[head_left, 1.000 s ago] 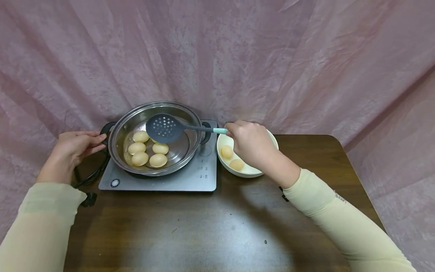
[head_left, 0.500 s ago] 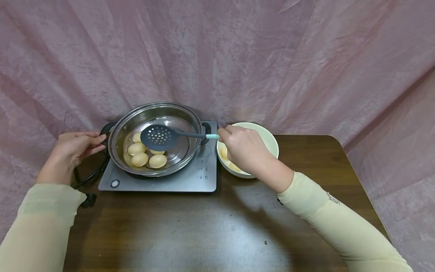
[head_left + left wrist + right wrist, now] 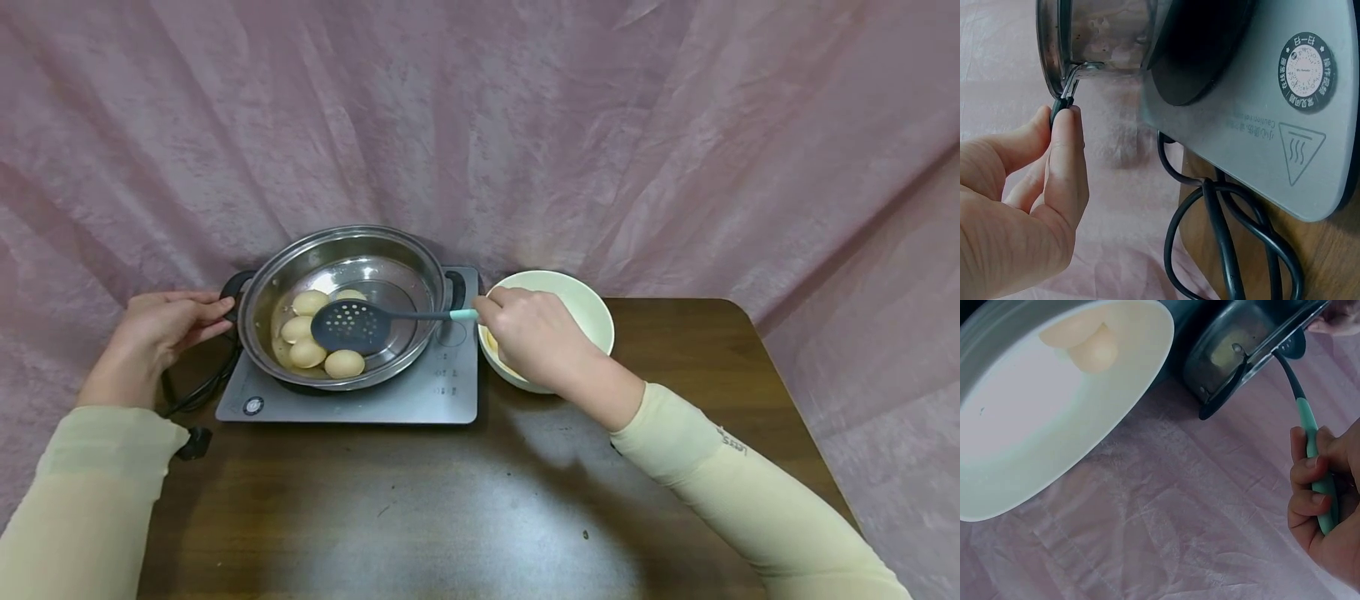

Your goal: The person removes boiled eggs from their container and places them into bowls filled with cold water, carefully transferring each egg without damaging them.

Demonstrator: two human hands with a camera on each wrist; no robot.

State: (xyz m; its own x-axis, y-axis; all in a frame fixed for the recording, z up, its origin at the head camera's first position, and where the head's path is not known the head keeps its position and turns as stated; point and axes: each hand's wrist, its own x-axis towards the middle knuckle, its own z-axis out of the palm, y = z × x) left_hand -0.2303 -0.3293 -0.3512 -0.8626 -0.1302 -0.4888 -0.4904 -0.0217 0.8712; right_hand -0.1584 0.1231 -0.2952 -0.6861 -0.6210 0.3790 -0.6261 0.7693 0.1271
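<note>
Left hand (image 3: 161, 327) on the pan (image 3: 315, 254), right hand (image 3: 532, 337) on the skimmer (image 3: 375, 325)

At the far left, a pale yellow-green sleeve (image 3: 97, 467) leads to the left hand, whose thumb and fingers pinch the pan's black left handle (image 3: 234, 287). Just below that hand, a black cord (image 3: 1216, 225) lies in loops beside a silver-grey cooktop (image 3: 420, 404), which carries a round label (image 3: 1302, 71) near its front left corner. The wide steel pan is over the cooktop; whether its base sits flat there cannot be told. Pale eggs (image 3: 307, 352) lie grouped in the left half of the pan, five of them at least partly visible. The skimmer's dark, perforated head is within the pan's rim and hides part of the group; whether it touches them is unclear. Its stem runs rightward across the rim to a mint-green grip (image 3: 1313, 444), and the right hand's fingers are curled round that grip. Behind the right hand, in the head view, a cream bowl (image 3: 585, 312) stands on the brown wooden bench (image 3: 450, 508), just right of the cooktop. The right wrist view shows two pale yellow pieces (image 3: 1094, 356) together inside the bowl.
</note>
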